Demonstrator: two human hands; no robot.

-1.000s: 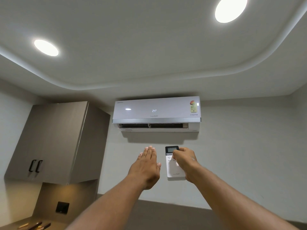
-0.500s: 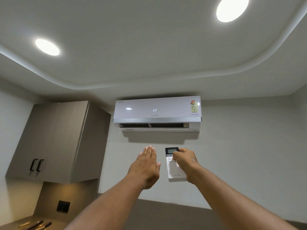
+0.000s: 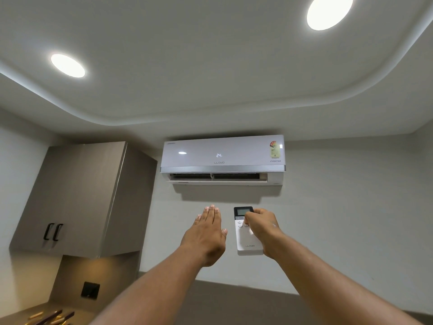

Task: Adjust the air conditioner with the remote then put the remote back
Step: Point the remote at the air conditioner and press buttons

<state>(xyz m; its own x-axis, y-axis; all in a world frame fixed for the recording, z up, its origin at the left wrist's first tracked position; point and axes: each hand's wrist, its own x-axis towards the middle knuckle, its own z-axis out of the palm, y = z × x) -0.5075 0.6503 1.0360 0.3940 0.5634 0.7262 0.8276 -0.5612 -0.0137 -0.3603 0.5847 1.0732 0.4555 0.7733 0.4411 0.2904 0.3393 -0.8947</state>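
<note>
One air conditioner (image 3: 222, 158), one remote (image 3: 247, 233), two ceiling lights (image 3: 67, 65), two cabinet handles (image 3: 53, 231), one wall socket (image 3: 90, 290), and perhaps three or four sticks (image 3: 50, 317), too blurred to count.

Glossy plastic air conditioner (image 3: 222, 153) (chrome-like trim); cabinet (image 3: 77, 198) seemingly matt laminate.

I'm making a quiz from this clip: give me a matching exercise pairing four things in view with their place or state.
Things:
1. remote
2. left hand
3. air conditioner
4. cabinet

Places or states:
A. flat and open, holding nothing
B. on the wall, display reading 24
C. left of the unit, doors shut
D. gripped in the right hand

Pairs: 1-D, 2-A, 3-B, 4-C
</note>
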